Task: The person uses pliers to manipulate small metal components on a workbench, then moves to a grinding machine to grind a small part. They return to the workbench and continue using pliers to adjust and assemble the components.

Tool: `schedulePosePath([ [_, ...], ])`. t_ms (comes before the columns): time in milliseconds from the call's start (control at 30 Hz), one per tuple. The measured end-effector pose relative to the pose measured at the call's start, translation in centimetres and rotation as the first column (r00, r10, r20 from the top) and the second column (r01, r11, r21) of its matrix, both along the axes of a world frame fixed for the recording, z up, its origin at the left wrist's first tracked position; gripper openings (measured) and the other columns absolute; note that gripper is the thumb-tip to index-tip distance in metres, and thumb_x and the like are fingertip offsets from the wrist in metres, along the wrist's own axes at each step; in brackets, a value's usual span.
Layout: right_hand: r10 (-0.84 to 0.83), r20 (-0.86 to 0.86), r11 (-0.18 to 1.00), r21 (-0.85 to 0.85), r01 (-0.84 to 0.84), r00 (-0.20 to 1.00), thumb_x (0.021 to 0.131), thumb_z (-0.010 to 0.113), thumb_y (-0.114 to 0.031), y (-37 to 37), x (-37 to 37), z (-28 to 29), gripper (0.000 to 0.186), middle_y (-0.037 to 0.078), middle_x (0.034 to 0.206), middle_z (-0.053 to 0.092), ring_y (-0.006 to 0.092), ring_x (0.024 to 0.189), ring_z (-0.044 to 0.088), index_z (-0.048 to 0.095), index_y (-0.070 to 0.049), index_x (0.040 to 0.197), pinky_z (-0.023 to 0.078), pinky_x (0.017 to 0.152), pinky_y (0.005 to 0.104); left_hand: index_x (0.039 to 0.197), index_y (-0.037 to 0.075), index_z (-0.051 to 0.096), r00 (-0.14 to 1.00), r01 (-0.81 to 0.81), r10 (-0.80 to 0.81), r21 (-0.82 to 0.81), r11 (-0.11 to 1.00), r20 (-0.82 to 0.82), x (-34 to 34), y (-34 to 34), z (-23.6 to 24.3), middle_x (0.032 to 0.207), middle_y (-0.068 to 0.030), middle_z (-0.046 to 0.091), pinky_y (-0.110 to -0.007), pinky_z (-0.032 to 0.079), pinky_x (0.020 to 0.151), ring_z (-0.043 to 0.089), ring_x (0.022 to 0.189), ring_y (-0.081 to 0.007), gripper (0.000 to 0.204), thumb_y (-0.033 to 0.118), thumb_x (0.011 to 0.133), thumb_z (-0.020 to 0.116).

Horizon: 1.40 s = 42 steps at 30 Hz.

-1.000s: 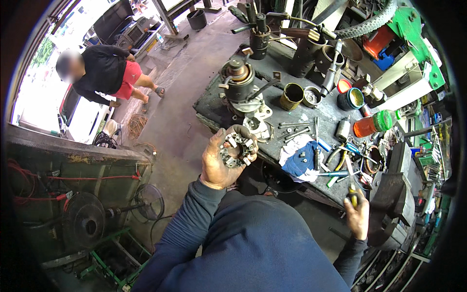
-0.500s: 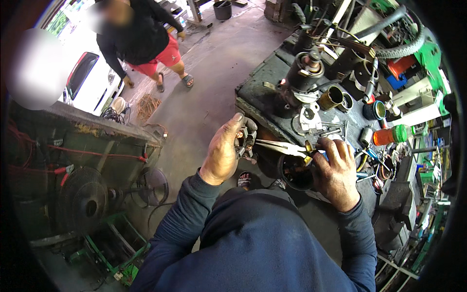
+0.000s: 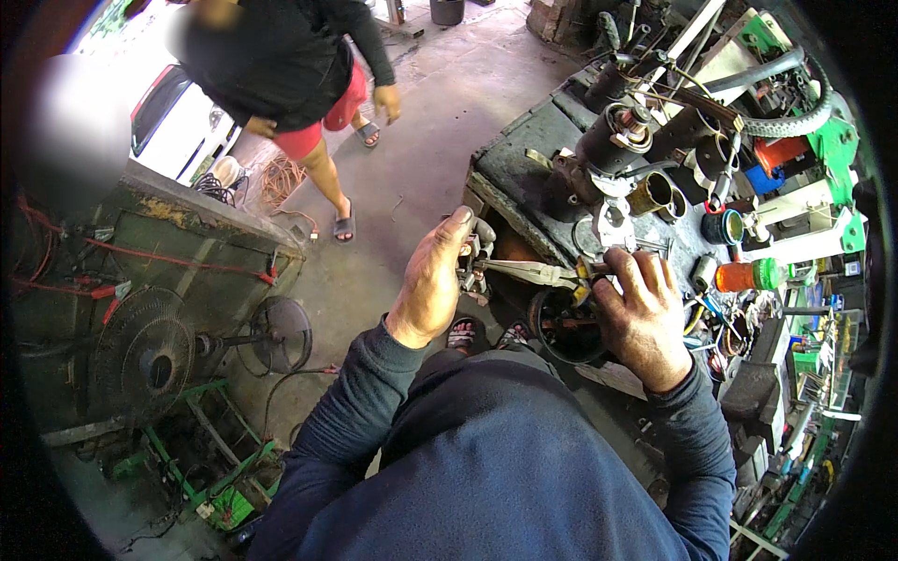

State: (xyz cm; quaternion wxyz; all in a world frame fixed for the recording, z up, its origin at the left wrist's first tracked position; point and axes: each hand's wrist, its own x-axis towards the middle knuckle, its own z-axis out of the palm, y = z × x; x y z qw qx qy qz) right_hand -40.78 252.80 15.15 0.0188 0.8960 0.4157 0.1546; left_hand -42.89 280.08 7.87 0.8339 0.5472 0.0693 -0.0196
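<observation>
the right hand is closed round the handles of the pliers, and the left hand is curled round a ring-like metal part. the pliers lie nearly level across the view, in front of the body, their long axis running from right to left with the nose aimed at the part. the tips reach the part's right side; whether they bite on it cannot be told. the part is between left thumb and fingers, its open side turned toward the pliers.

the left thumb stands upright, fingers wrapping the far side, wrist below. the right hand comes from above, back up, fingers bent. both forearms rise from the lower edge in dark ribbed sleeves.

the pliers' long jaws are dull grey steel, the handles yellow; the part is knobbly, grey with coppery bits. below the pliers is a round black tub. beyond is a worn, dark bench bearing a cylindrical motor, a rust-stained can and a red bottle with a green cap. at left stands a wire-caged fan; farther off, a person in red shorts and sandals.
</observation>
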Motion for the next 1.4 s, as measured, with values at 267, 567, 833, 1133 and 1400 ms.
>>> schedulePosePath([
  [267, -0.076, -0.092, 0.996, -0.063, 0.071, 0.993, 0.076, 0.072, -0.023, -2.0, -0.1, 1.0, 0.024, 0.012, 0.119, 0.06, 0.0314, 0.105, 0.059, 0.068, -0.012, 0.097, 0.048, 0.091, 0.0451, 0.112, 0.009, 0.07, 0.998, 0.018, -0.024, 0.096, 0.995, 0.063, 1.0, -2.3, -1.3, 0.093, -0.0004, 0.069, -0.025, 0.05, 0.066, 0.061, 0.077, -0.0082, 0.05, 0.052, 0.111, 0.043],
  [567, -0.097, -0.463, 0.978, 0.118, 0.17, 0.881, 0.074, 0.077, -0.017, -9.5, 0.0, -3.1, 0.032, 0.017, 0.101, 0.057, 0.0379, 0.092, 0.065, 0.065, -0.006, 0.102, 0.056, 0.075, 0.0469, 0.109, 0.007, 0.069, 0.991, 0.118, -0.12, -0.053, 0.992, -0.051, 2.9, -8.1, -1.1, 0.093, -0.0018, 0.069, -0.026, 0.05, 0.067, 0.063, 0.078, -0.0099, 0.049, 0.049, 0.111, 0.044],
  [833, -0.153, -0.536, 0.947, 0.159, 0.278, 0.83, 0.079, 0.078, -0.016, -15.8, -0.7, -6.2, 0.033, 0.018, 0.1, 0.057, 0.0384, 0.086, 0.067, 0.065, -0.005, 0.107, 0.056, 0.072, 0.0481, 0.108, 0.008, 0.069, 0.993, 0.099, -0.089, 0.138, 0.986, -0.072, 4.8, -15.0, -2.2, 0.089, -0.0032, 0.07, -0.029, 0.052, 0.067, 0.066, 0.081, -0.0128, 0.046, 0.048, 0.11, 0.047],
  [1133, -0.099, -0.518, 0.947, 0.212, 0.239, 0.85, 0.078, 0.08, -0.016, -22.1, -0.1, -9.3, 0.035, 0.017, 0.101, 0.055, 0.0376, 0.086, 0.066, 0.063, -0.005, 0.107, 0.056, 0.072, 0.0475, 0.116, 0.01, 0.065, 0.899, 0.026, -0.153, -0.298, 0.954, -0.411, 6.2, -20.2, -2.7, 0.097, -0.0064, 0.07, -0.039, 0.055, 0.066, 0.069, 0.083, -0.0216, 0.037, 0.044, 0.108, 0.05],
  [1400, -0.079, -0.651, 0.911, 0.26, 0.32, 0.755, 0.08, 0.077, -0.014, -23.8, 0.4, -11.5, 0.038, 0.018, 0.102, 0.055, 0.0394, 0.078, 0.066, 0.063, -0.005, 0.114, 0.056, 0.069, 0.0489, 0.11, 0.007, 0.065, 0.937, -0.1, 0.065, -0.085, 0.991, -0.342, 6.1, -24.3, -3.5, 0.09, -0.0085, 0.071, -0.035, 0.054, 0.066, 0.066, 0.075, -0.0189, 0.043, 0.044, 0.11, 0.043],
])
